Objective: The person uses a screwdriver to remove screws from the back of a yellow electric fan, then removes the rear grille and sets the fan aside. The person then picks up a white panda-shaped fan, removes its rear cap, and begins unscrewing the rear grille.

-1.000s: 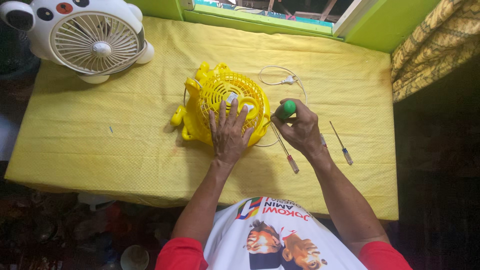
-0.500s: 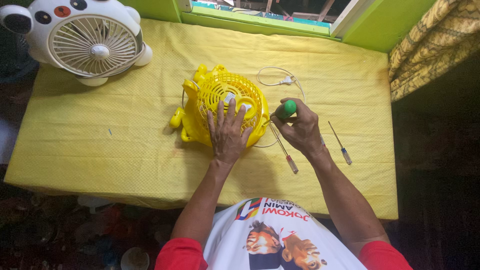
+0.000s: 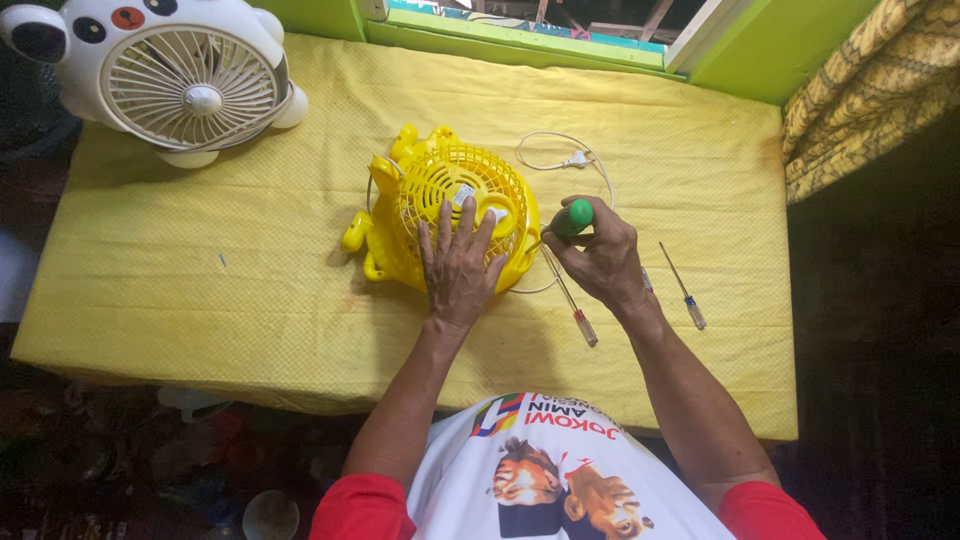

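Item, far left corner: white fan [image 3: 185, 85], animal-shaped, upright, well apart from the work. Item, centre: yellow fan [image 3: 450, 215], lying grille-up on the yellow cloth [image 3: 250, 280] that covers the table. Left hand [image 3: 458, 265]: flat, fingers spread, pressed on the near part of the grille, pinning the fan. Right hand [image 3: 600, 262]: closed around a green-handled screwdriver [image 3: 572, 217], its tip set at the fan's right rim; the contact point itself is too small to make out. Step judged: working a fastening at the rim; the next move calls for steady downward hold from the left hand while the tool turns or pries. White cord [image 3: 570, 160]: looped just behind the right hand. Two small screwdrivers, one red-handled [image 3: 572, 300], one blue-handled [image 3: 685, 290]: loose beside the right wrist, liable to be knocked. Room: wide bare cloth to the left; the right edge of the table lies near the blue tool; the green sill [image 3: 520, 40] bounds the far side.
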